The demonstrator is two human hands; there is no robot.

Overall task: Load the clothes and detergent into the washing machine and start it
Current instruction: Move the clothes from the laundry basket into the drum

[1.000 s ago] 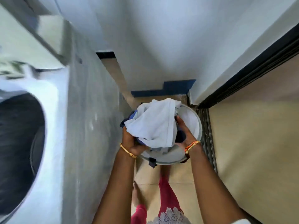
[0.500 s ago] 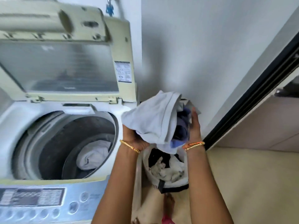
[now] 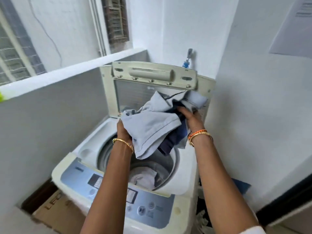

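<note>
A top-loading washing machine (image 3: 184, 181) stands in front of me with its lid (image 3: 135, 92) raised upright. A bundle of clothes (image 3: 152, 125), pale blue-grey cloth over dark navy pieces, hangs above the open drum. My left hand (image 3: 124, 132) grips the bundle's left side and my right hand (image 3: 192, 119) clasps its right side. Deep in the drum (image 3: 162, 166) lies a light-coloured garment (image 3: 143, 179). The control panel (image 3: 118, 198) with buttons runs along the front, partly hidden by my left arm.
A grey half-wall (image 3: 50, 115) with a white ledge closes the left side. A cardboard box (image 3: 57, 213) sits low on the left of the machine. A tap (image 3: 187, 59) juts from the white back wall. More laundry (image 3: 202, 218) lies low on the right beside the machine.
Both hands have carried the bundle from beside the machine, above the basket, to over the open drum. My view has swung to face the machine squarely.
</note>
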